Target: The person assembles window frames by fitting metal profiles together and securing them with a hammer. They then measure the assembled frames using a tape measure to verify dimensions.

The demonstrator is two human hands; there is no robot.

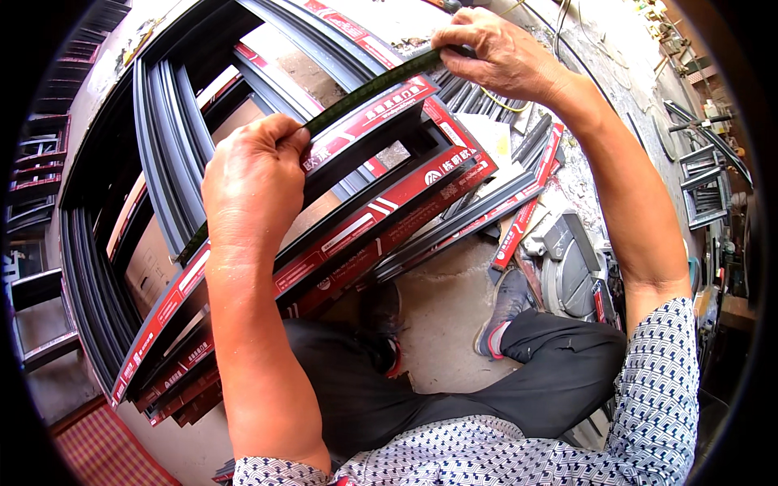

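A narrow dark strip with a slightly fuzzy look (371,91) is stretched slantwise between my two hands. My left hand (253,174) pinches it between thumb and fingers, just over the top frame. Farther off and higher to the right, my right hand (496,61) pinches the other end, fingers closed. Beneath the strip lies a stack of dark grey metal window frames (166,150) with red printed protective film (405,190) along their faces. A short dark piece (193,245) shows beside my left wrist; whether it belongs to the same strip I cannot tell.
Loose metal profiles (478,215) lie right of the stack. A grey round-bodied power tool (571,267) sits on the floor near my foot. More frames (703,190) stand at the far right, and others (40,215) at the left. A checked red cloth (109,449) lies lower left.
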